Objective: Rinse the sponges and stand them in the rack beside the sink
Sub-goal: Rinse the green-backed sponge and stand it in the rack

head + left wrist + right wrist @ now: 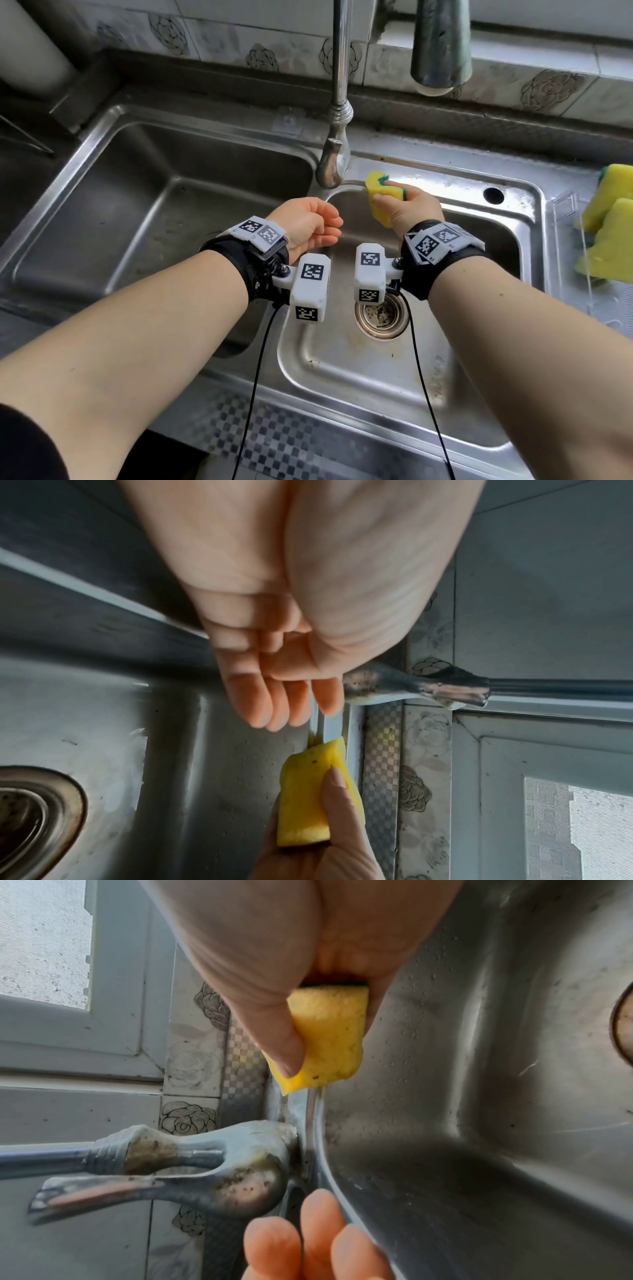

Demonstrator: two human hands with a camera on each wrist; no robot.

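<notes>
Right hand [407,205] has the yellow sponge [378,195] squeezed between thumb and fingers, up at the back rim of the small basin [445,359], just beside the tap spout [330,168]. Left hand [310,224] hangs empty, fingers loosely curled, under the spout. No running water that I can make out, though a trickle seems to hang from the sponge's corner. Risk here: that one-end grip could let a soaked sponge slip down toward the drain strainer [382,313], or knuckles could knock the tap lever. Plenty of open basin below. Two sponges [609,219] already stand in the clear rack [568,219] at the sink's right edge, so the gap there looks tight.
</notes>
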